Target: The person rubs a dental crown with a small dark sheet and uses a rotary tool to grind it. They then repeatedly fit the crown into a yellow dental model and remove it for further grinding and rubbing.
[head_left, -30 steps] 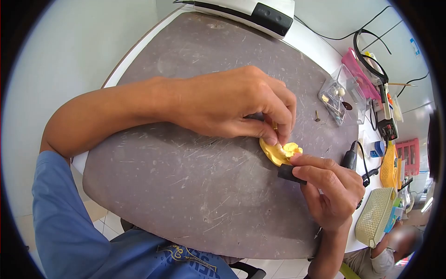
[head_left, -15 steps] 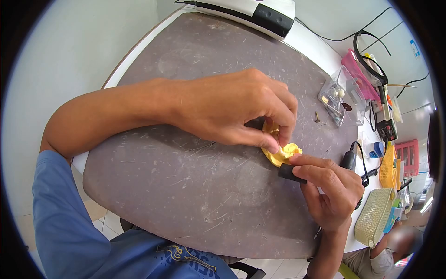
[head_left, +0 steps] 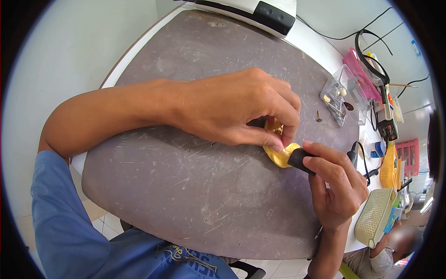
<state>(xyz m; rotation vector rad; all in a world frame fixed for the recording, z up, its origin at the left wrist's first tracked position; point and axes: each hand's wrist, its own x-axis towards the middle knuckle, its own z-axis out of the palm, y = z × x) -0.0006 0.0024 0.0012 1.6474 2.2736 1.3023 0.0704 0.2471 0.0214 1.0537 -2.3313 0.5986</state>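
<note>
A yellow, arch-shaped dental cast (head_left: 280, 159) rests on the grey work mat. My left hand (head_left: 260, 109) reaches over it from the left, thumb and fingertips pinched on its upper part; a small pale bit shows at the thumb tip, too small to name. Between the thumb and fingers of my right hand (head_left: 337, 179) is a short black block (head_left: 301, 161), its near end against or just in front of the cast's right side. Part of the cast is hidden under the left fingers.
A clear box (head_left: 341, 95) of small parts and a little brown-headed bit (head_left: 319, 116) lie at right. Beyond are a corded black handpiece (head_left: 353, 153), a cream basket (head_left: 375, 216) and a pink tray (head_left: 357, 69). A white device (head_left: 246, 14) stands at the back. Another person sits lower right.
My right hand and the black block have shifted slightly up and right, and its index finger has come off the cast onto the block. The left hand keeps its pinch almost in place.
</note>
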